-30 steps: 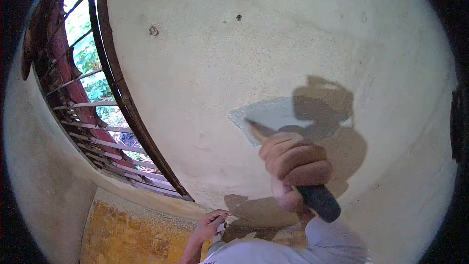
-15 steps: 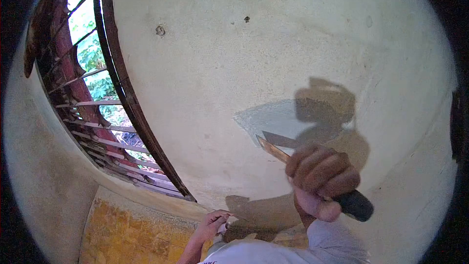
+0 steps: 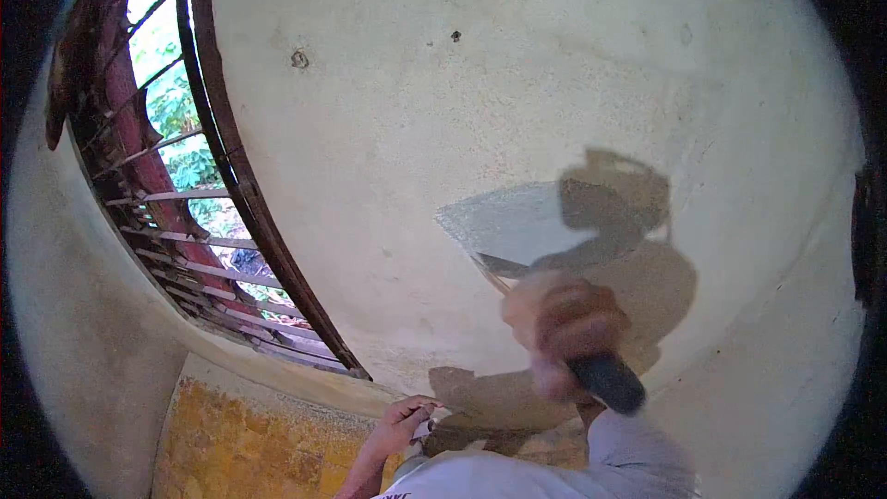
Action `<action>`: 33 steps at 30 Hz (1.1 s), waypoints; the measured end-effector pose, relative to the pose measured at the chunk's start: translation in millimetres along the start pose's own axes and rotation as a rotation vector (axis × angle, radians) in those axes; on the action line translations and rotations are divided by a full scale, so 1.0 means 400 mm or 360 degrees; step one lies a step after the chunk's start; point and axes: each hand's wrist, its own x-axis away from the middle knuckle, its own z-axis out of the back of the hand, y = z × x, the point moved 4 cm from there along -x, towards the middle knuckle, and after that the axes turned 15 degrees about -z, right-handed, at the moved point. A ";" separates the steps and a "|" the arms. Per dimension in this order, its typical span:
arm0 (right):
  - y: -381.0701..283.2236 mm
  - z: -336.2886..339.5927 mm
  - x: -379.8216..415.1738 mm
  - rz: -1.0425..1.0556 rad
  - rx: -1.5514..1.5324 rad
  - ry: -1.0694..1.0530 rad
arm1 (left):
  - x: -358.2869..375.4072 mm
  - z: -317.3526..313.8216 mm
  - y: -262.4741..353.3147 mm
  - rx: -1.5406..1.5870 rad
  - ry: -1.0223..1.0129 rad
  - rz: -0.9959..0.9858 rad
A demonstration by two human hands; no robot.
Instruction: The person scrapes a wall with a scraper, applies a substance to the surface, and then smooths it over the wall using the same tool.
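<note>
At the bottom centre of the frame the left hand [image 3: 399,425] rests low against the wall's [image 3: 388,102] lower edge, its fingers curled around a small pale object [image 3: 427,425] too small to identify. Right of centre, the blurred right hand [image 3: 564,323] has its fingers clamped on the dark handle of a scraper [image 3: 605,381], whose blade meets a grey patch [image 3: 508,222]. A barred window [image 3: 176,185] curves along the left.
</note>
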 end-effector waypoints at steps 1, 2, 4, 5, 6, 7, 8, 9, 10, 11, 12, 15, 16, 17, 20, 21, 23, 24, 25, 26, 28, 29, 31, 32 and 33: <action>0.001 0.004 0.010 0.0010 -0.0004 -0.0007 | -0.001 -0.001 0.002 0.0007 0.0013 -0.0106; -0.002 0.010 0.022 0.0169 -0.0383 -0.0091 | -0.003 0.001 0.000 0.0008 0.0021 -0.0116; -0.003 0.019 0.017 0.0316 -0.0765 -0.0182 | 0.002 -0.002 -0.014 0.0020 0.0027 0.0065; 0.015 0.014 -0.009 0.0073 -0.0417 -0.0219 | 0.004 -0.004 -0.010 0.0025 0.0027 0.0069; 0.032 0.010 -0.021 -0.0167 -0.0066 -0.0251 | 0.001 -0.006 0.001 0.0017 -0.0008 -0.0007; 0.034 0.012 -0.004 -0.0169 -0.0064 -0.0251 | -0.002 -0.010 0.011 0.0009 -0.0043 -0.0086; 0.034 0.019 0.020 -0.0120 -0.0012 -0.0147 | -0.004 -0.012 0.010 0.0006 -0.0036 -0.0095; 0.033 0.022 0.034 -0.0077 0.0038 -0.0042 | -0.002 -0.012 0.007 -0.0011 -0.0018 -0.0110; 0.036 0.019 0.039 -0.0068 0.0033 -0.0048 | -0.001 -0.010 0.006 -0.0027 0.0002 -0.0130; 0.019 0.015 0.037 0.0187 -0.0332 -0.0093 | -0.003 -0.008 0.006 -0.0029 0.0012 -0.0141; 0.005 0.018 0.039 0.0435 -0.0697 -0.0139 | -0.002 -0.009 0.004 -0.0046 0.0000 -0.0158; 0.029 0.016 0.038 0.0274 -0.0618 -0.0100 | -0.001 -0.019 0.000 -0.0082 -0.0042 -0.0166; 0.043 0.017 0.039 0.0197 -0.0574 -0.0077 | -0.005 -0.021 0.001 -0.0106 -0.0060 -0.0182; 0.058 0.018 0.036 0.0131 -0.0533 -0.0061 | -0.008 -0.021 0.005 -0.0107 -0.0067 -0.0182; 0.087 0.038 0.083 -0.0146 -0.0720 -0.0119 | -0.002 -0.029 0.026 0.0069 -0.0014 -0.0087; 0.100 0.041 0.114 -0.0350 -0.0941 -0.0188 | 0.001 -0.035 0.050 0.0032 -0.0003 0.0020; 0.128 0.026 0.195 -0.0583 -0.0936 -0.0181 | 0.001 -0.041 0.044 -0.0001 -0.0001 0.0127; 0.148 0.019 0.231 -0.0809 -0.0933 -0.0172 | -0.005 -0.043 0.027 -0.0020 -0.0054 -0.0049; 0.155 0.010 0.249 -0.0811 -0.0924 -0.0168 | -0.010 -0.046 0.030 -0.0039 -0.0108 -0.0226; 0.166 -0.020 0.266 -0.0985 -0.0854 -0.0392 | -0.011 -0.048 0.026 -0.0036 -0.0117 -0.0228; 0.174 -0.040 0.302 -0.1156 -0.0772 -0.0617 | -0.012 -0.056 0.005 0.0182 -0.0180 0.0075; 0.181 -0.040 0.329 -0.1313 -0.0572 -0.0690 | -0.017 -0.060 0.004 0.0186 -0.0183 0.0074; 0.189 -0.016 0.351 -0.1478 -0.0359 -0.0771 | -0.025 -0.071 -0.009 0.0168 -0.0235 0.0314; 0.179 0.019 0.342 -0.1408 -0.0521 -0.0567 | -0.030 -0.080 -0.008 0.0186 -0.0237 0.0318; 0.173 0.048 0.338 -0.1338 -0.0679 -0.0360 | -0.037 -0.090 0.000 0.0097 -0.0263 0.0185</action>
